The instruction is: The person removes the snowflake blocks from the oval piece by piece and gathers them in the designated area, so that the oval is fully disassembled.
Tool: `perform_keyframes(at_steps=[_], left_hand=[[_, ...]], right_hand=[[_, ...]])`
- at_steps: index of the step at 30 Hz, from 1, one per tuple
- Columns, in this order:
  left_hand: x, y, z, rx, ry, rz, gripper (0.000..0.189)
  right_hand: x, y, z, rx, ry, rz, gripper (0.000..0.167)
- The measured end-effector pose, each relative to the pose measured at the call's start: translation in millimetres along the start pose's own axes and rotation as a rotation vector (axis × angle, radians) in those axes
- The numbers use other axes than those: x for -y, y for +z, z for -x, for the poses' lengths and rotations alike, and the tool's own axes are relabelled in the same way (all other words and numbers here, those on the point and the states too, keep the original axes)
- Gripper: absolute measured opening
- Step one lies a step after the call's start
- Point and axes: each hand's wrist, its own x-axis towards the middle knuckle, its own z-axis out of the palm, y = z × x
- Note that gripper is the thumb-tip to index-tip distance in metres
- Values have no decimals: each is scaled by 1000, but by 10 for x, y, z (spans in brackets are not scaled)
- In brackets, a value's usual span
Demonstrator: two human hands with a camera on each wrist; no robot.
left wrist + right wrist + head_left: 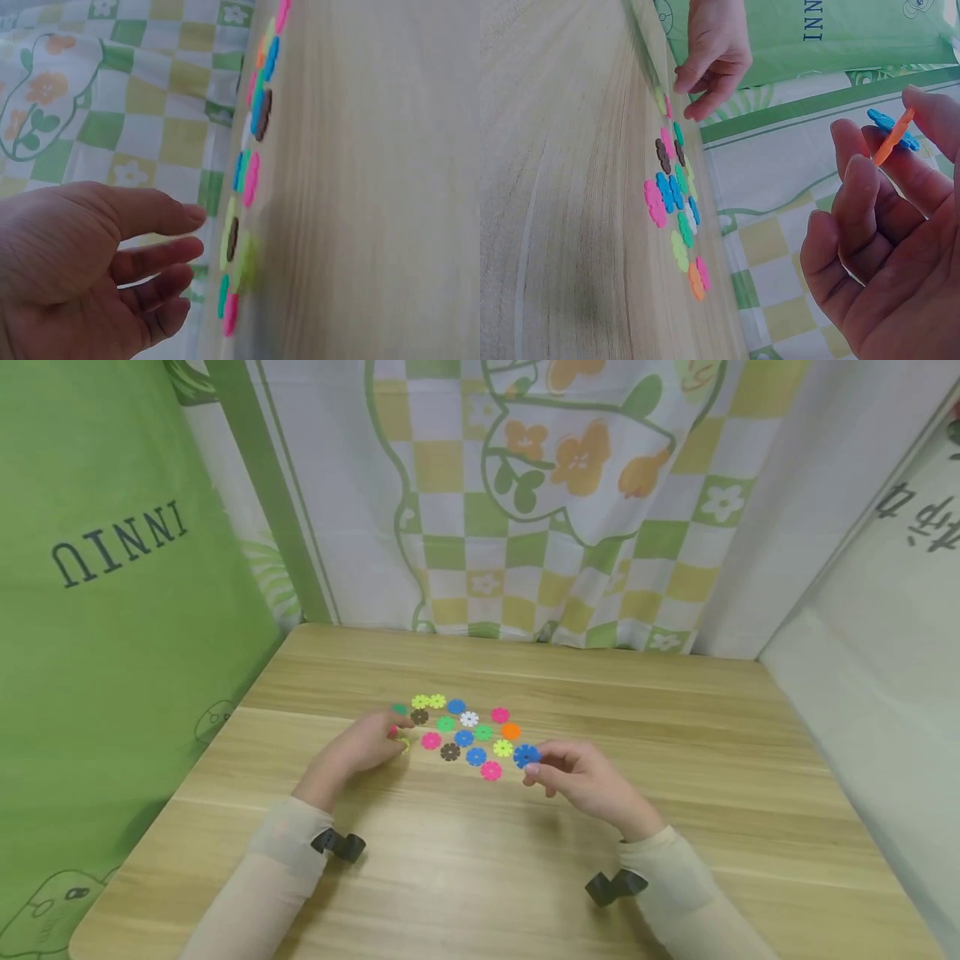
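My right hand (588, 781) pinches two notched plastic discs between thumb and fingers, raised above the table. One is a blue disc (883, 124); the other is an orange disc (895, 138) that crosses it at an angle, seemingly slotted together. My left hand (367, 743) hovers at the left end of the loose discs, fingers loosely bent and apart, nothing between thumb and fingertips in the left wrist view. Closest to it are a yellow disc (244, 262), slightly blurred, a pink disc (231, 315) and a green disc (223, 296). A brown disc (419, 717) lies by the fingertips.
Several more discs lie flat in a loose cluster between the hands, among them a white disc (469, 718), an orange disc (511, 732) and a pink disc (491, 770). The wooden table (480, 877) ends at a checked curtain (555, 568); a green cloth (135, 635) hangs on the left.
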Motion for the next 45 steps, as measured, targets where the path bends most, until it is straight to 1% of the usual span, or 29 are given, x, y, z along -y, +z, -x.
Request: perform_keyframes(at_steps=[3, 5, 8, 12, 18, 22, 24, 28, 32, 34, 39, 41, 45], left_hand=[[-114, 3, -20, -7, 66, 26, 36], [-228, 4, -18, -10, 99, 57, 33], [-408, 20, -5, -30, 168, 80, 27], [-667, 39, 37, -39, 281, 122, 21], [-1014, 82, 84, -61, 439, 153, 20], [-1201, 134, 79, -43, 524, 172, 20], [-1275, 157, 77, -18, 550, 191, 20], [-1366, 205, 64, 26, 599, 223, 19], [-1408, 250, 51, 46, 641, 242, 19], [-1417, 267, 53, 55, 640, 253, 21], [-1417, 288, 70, 90, 608, 279, 27], [-1408, 295, 69, 102, 609, 284, 28], [-1386, 302, 65, 104, 624, 285, 26]], right_hand=[[1, 1, 0, -1, 18, 9, 15], [4, 6, 1, -1, 34, 11, 17], [10, 12, 5, 0, 55, 6, 18], [8, 13, 9, 1, 71, 8, 19], [15, 14, 10, 1, 72, 6, 23], [31, 26, 5, 1, 71, -20, 25], [39, 33, 2, 1, 75, -34, 25], [38, 39, -1, -4, 88, -36, 26], [28, 40, -2, -7, 93, -25, 28], [27, 42, -2, -8, 94, -18, 29], [36, 52, -2, -15, 102, -3, 30], [41, 56, 1, -18, 103, -12, 31], [40, 60, 2, -15, 87, -38, 30]])
